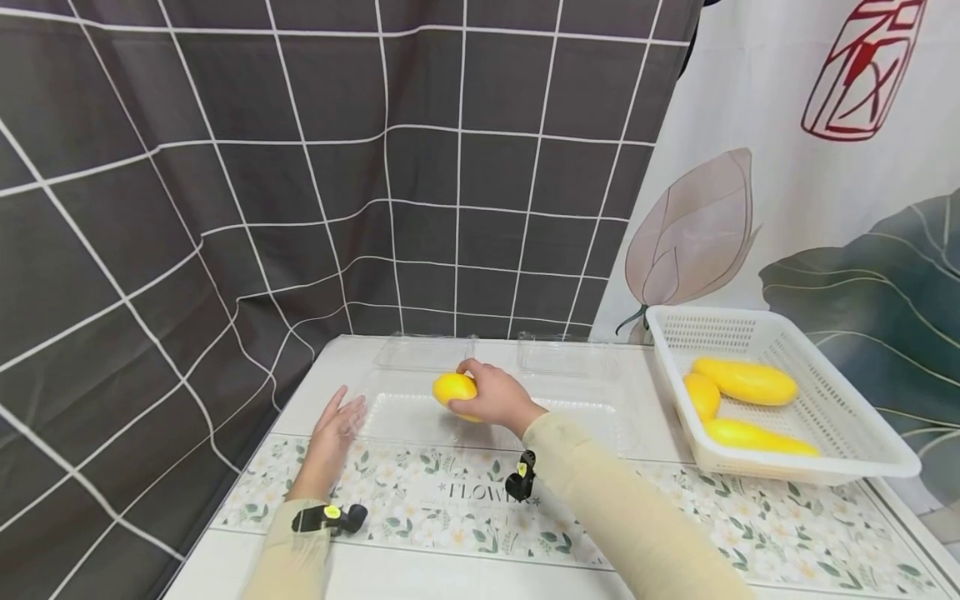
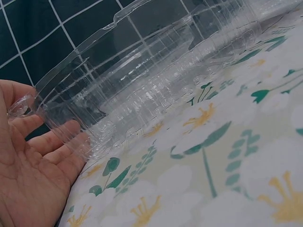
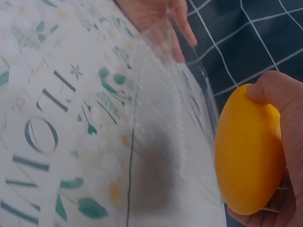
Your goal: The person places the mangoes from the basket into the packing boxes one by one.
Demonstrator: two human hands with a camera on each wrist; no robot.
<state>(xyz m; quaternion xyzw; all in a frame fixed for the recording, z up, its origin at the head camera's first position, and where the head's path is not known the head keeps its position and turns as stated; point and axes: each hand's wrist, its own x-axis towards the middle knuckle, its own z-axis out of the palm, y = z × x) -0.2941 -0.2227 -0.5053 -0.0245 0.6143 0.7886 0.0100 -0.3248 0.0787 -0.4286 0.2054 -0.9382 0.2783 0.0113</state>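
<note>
My right hand (image 1: 495,396) grips a smooth yellow oval fruit (image 3: 248,151), thumb on one side and fingers on the other. It holds the fruit over a clear plastic container (image 1: 405,425), whose wall and ribbed rim show up close in the left wrist view. At the container's left end is my left hand (image 1: 337,429), its fingers extended and loosely bent. In the left wrist view these fingers (image 2: 66,142) lie against the container's outer wall, partly seen through the plastic. Nothing is gripped in that palm.
A white perforated basket (image 1: 847,400) at the right holds several yellow fruits, among them a long one (image 1: 750,382). Two clear rectangular plastic sections (image 1: 425,352) lie along the table's back edge. A flower-print strip (image 1: 420,508) crosses the table; a dark grid curtain (image 1: 420,175) hangs behind.
</note>
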